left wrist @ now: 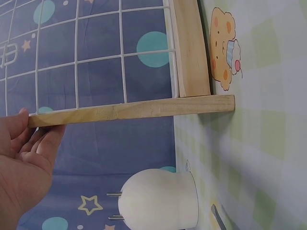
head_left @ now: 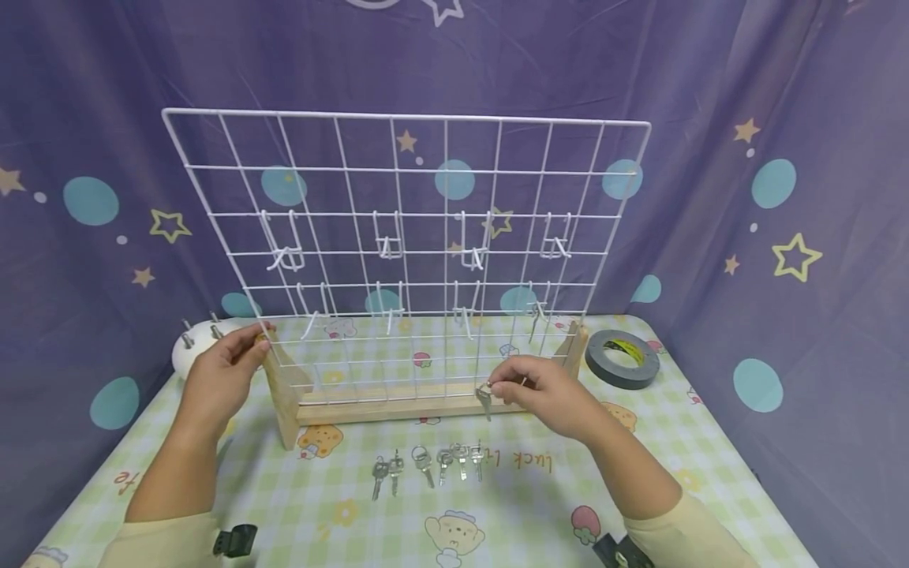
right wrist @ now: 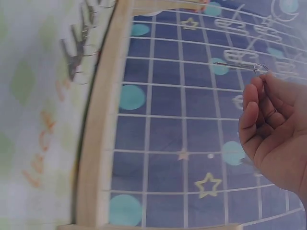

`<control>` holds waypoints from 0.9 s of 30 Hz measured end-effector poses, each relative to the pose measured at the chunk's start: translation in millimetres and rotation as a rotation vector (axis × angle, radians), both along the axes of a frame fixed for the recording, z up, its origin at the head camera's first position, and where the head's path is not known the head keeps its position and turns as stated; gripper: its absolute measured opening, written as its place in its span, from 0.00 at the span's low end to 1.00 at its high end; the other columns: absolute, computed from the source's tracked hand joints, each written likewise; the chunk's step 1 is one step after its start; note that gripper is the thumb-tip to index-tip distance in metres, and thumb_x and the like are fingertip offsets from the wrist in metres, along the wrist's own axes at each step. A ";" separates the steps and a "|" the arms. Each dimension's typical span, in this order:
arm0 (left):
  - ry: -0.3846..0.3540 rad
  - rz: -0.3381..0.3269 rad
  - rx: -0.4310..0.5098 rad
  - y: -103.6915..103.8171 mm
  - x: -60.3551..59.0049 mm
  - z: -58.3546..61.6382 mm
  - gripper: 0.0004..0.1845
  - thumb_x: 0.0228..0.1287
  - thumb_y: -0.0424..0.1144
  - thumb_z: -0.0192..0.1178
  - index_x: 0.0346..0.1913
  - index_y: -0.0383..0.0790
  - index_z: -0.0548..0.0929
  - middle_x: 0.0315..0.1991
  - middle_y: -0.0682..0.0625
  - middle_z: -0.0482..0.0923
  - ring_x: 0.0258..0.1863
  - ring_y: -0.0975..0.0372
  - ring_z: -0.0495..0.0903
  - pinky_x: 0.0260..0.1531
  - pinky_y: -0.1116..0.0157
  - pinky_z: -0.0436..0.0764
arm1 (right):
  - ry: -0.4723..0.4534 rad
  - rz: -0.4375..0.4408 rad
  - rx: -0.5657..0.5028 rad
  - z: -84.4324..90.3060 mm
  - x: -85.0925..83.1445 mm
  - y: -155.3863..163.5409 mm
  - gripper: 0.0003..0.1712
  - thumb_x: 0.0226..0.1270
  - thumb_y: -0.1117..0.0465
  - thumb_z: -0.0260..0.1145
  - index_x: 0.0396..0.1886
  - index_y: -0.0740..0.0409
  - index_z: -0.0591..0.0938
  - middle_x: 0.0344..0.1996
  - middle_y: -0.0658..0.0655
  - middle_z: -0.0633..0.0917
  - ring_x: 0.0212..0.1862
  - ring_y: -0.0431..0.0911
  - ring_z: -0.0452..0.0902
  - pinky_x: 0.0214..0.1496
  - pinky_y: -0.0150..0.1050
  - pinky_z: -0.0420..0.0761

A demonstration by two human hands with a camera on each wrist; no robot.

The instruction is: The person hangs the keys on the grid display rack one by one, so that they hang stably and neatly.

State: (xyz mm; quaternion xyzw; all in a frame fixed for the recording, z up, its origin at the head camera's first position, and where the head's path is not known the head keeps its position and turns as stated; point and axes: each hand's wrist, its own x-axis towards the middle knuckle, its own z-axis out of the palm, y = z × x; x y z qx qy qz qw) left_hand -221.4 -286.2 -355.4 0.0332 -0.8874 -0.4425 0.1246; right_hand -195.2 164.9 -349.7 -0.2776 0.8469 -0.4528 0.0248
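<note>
My right hand (head_left: pixel 543 392) pinches a key (head_left: pixel 484 402) by its small ring between thumb and fingertips. The right wrist view shows that key (right wrist: pixel 235 65) sticking out from the fingers. My left hand (head_left: pixel 223 375) grips the upper end of the left wooden support (left wrist: pixel 110 112) of a white wire grid rack (head_left: pixel 419 171). Two rows of white hooks (head_left: pixel 389 246) hang on the grid. On the lower row's rightmost hook (head_left: pixel 537 309) hangs something thin, like a key. Several keys (head_left: pixel 424 467) with rings lie in a row in front of the rack.
A roll of grey tape (head_left: pixel 602 372) lies right of the rack. Behind my left hand sits a white rounded object (head_left: pixel 186 356) with metal pegs. A checked cloth (head_left: pixel 319 513) covers the table; a purple curtain (head_left: pixel 710 276) hangs behind.
</note>
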 end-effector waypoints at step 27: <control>-0.010 -0.001 -0.015 -1.3 -0.3 0.5 0.32 0.74 0.60 0.45 0.73 0.47 0.66 0.70 0.44 0.69 0.66 0.54 0.70 0.64 0.53 0.75 | 0.009 -0.043 -0.273 47.5 3.2 -28.4 0.13 0.72 0.52 0.63 0.43 0.58 0.82 0.31 0.61 0.82 0.31 0.55 0.79 0.34 0.43 0.86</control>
